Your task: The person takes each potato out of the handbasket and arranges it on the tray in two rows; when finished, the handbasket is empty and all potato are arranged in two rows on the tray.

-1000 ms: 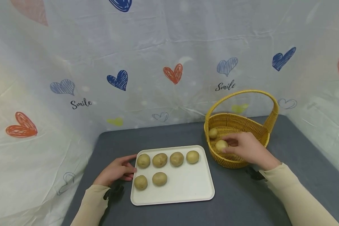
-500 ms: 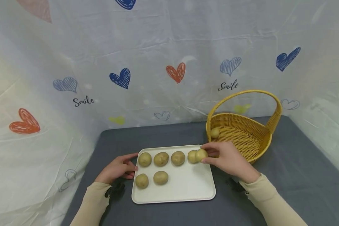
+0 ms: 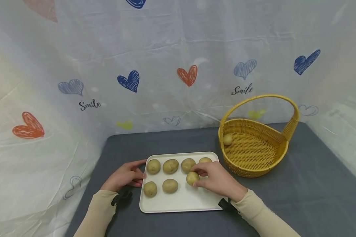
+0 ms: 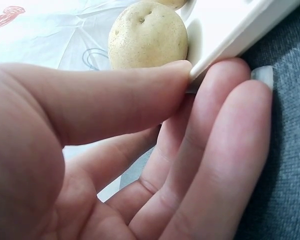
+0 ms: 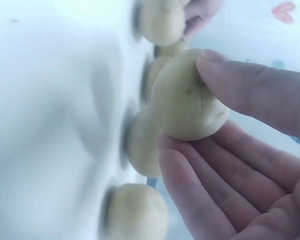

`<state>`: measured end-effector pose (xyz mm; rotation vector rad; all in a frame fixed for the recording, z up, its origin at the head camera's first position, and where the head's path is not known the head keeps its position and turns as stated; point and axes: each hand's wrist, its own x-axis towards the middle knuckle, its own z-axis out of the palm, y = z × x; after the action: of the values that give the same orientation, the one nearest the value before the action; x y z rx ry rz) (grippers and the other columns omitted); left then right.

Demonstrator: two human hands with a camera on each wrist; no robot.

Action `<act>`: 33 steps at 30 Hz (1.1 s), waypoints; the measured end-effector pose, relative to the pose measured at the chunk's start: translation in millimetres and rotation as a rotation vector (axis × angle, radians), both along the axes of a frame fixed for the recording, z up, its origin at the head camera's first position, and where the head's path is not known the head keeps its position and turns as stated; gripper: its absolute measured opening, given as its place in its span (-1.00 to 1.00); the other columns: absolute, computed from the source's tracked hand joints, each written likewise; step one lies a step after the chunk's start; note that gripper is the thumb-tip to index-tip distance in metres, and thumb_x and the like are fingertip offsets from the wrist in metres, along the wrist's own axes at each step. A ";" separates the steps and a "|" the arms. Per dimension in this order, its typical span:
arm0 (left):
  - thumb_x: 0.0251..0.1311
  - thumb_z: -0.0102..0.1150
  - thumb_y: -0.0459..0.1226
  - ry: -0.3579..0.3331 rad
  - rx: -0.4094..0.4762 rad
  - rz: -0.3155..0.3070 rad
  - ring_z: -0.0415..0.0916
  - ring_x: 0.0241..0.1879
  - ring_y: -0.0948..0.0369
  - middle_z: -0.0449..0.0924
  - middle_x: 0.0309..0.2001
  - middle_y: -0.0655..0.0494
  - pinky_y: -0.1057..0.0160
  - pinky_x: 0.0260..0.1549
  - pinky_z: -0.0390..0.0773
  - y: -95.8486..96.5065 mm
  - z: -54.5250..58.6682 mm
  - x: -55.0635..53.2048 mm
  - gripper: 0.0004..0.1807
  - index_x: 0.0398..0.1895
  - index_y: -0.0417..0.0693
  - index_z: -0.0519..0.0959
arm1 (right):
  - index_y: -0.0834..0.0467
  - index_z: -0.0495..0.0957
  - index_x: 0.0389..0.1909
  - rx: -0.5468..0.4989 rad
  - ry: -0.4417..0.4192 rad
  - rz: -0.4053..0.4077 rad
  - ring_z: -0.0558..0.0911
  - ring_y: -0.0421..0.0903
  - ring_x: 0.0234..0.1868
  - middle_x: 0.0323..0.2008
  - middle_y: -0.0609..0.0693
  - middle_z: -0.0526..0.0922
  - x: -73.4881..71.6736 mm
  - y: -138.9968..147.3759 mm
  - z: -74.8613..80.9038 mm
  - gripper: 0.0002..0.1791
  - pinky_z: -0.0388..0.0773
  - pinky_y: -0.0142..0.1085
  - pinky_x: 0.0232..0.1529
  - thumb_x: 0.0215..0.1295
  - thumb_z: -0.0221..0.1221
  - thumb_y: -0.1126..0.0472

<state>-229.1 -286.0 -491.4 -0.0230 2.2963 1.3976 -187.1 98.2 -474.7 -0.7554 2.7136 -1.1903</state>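
My right hand (image 3: pixel 218 180) pinches a potato (image 3: pixel 192 178) between thumb and fingers, over the right part of a white tray (image 3: pixel 192 202). In the right wrist view this potato (image 5: pixel 187 97) appears held off the tray surface. My left hand (image 3: pixel 123 177) grips the tray's left edge; in the left wrist view the thumb (image 4: pixel 155 95) lies on the rim and the fingers are curled against its outer side. Several potatoes form a back row on the tray, the rightmost potato (image 3: pixel 205 160) partly hidden by my right hand. Two more, a left potato (image 3: pixel 150 189) and another potato (image 3: pixel 170 186), lie in front.
A yellow wicker basket (image 3: pixel 255 169) with a tall handle stands on the grey table (image 3: pixel 172 141), behind and right of the tray. One potato (image 3: pixel 227 140) lies inside, by its left wall. A white curtain (image 3: pixel 154 42) printed with hearts hangs behind.
My right hand has lifted a potato out of the basket and carried it leftward over the tray. The left hand stays at the tray's edge.
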 end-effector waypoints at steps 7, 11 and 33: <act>0.35 0.46 -0.24 0.008 0.006 -0.005 0.74 -0.34 0.16 0.73 -0.18 -0.10 0.16 -0.27 0.81 -0.8 -0.2 -0.1 -0.11 0.70 -0.01 0.28 | 0.02 0.79 0.04 -0.009 0.022 0.007 0.80 -0.18 -0.06 -0.10 -0.17 0.78 1.4 -7.7 -7.1 -0.57 0.78 -0.21 0.03 0.12 0.62 0.20; 0.34 0.46 -0.26 0.008 0.005 0.000 0.74 -0.35 0.17 0.73 -0.19 -0.09 0.16 -0.28 0.81 -0.7 0.0 0.0 -0.11 0.70 -0.03 0.28 | 0.06 0.79 0.02 -0.012 0.032 0.030 0.79 -0.18 -0.07 -0.12 -0.14 0.75 2.4 -11.9 -10.4 -0.59 0.77 -0.24 0.04 0.11 0.60 0.25; 0.37 0.45 -0.24 0.018 0.017 -0.037 0.75 -0.34 0.15 0.73 -0.17 -0.12 0.15 -0.27 0.82 -2.2 0.5 0.5 -0.10 0.72 -0.04 0.24 | 0.10 0.80 -0.05 0.055 0.109 0.039 0.74 -0.18 -0.12 -0.16 -0.09 0.77 2.3 -12.9 -14.3 -0.58 0.72 -0.30 -0.03 0.00 0.62 0.29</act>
<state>-228.6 -288.1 -490.9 0.0372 2.2876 1.4041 -184.8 85.4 -489.0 -0.8869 2.7916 -1.0930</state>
